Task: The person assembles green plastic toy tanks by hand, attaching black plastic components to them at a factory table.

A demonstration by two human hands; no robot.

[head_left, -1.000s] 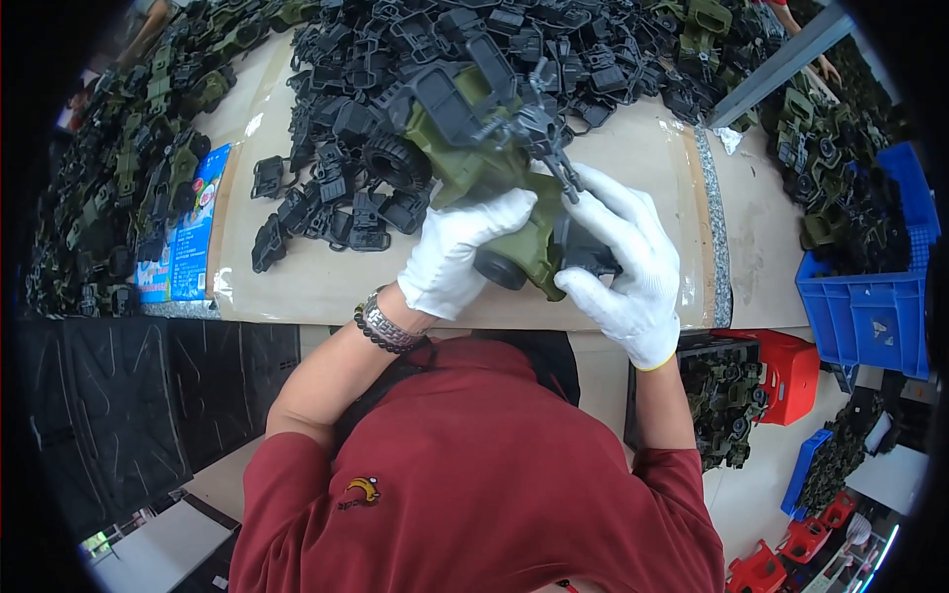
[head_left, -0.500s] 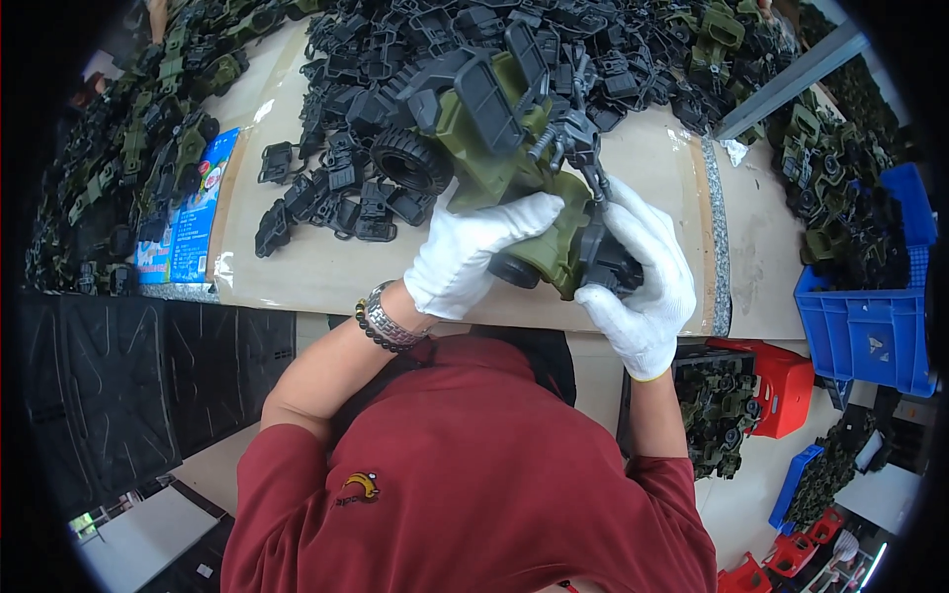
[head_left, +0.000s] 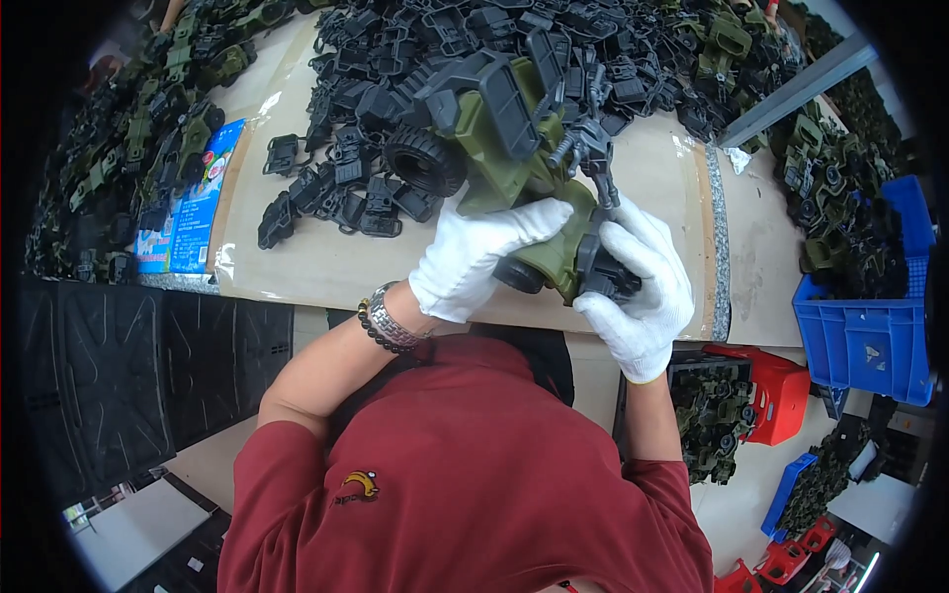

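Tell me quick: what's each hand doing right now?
Left hand: closed on the green toy truck.
Right hand: closed on the same truck's lower end.

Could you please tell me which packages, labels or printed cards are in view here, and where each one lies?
Printed card: flat on the table's left edge, beside the black parts; long rectangle, mostly blue with colourful pictures.
Shirt emblem: on the red shirt's chest, small, yellow.
Crate sticker: on the blue crate's front wall, small, pale.
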